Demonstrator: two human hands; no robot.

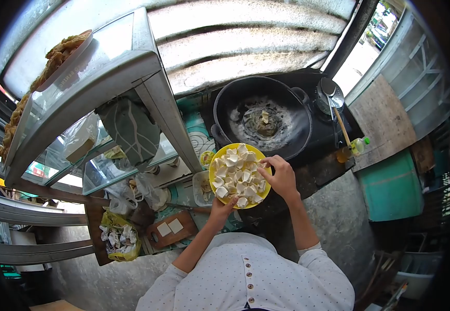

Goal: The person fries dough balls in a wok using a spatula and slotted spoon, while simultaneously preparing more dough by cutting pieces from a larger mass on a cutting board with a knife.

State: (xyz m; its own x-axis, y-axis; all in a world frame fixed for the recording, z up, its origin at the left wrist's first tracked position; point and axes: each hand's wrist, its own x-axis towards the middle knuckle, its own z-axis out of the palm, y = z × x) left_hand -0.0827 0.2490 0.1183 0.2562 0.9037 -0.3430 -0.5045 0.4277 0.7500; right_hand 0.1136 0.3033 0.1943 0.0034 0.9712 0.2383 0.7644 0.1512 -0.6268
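Observation:
My left hand (224, 208) grips the near left rim of a yellow plate (215, 194). Heaped on it are many small folded pieces of pale dough (240, 173), like wontons. At the plate's right side my right hand (281, 179) has its thumb and fingers closed in a pinch, seemingly on one dough piece. Just beyond the plate sits a large black wok (300, 127), with bubbling, foamy oil in its bottom. A few pale yellow pieces (265, 117) float near the middle of the oil.
Right of the wok lie a ladle and skimmer (331, 93) and a bottle with a green cap (358, 145). A glass display case (147, 67) stands at left. Below it are a cutting board (165, 239) with two square wrappers, a clear plastic tub (202, 187) and a yellow bag (126, 253).

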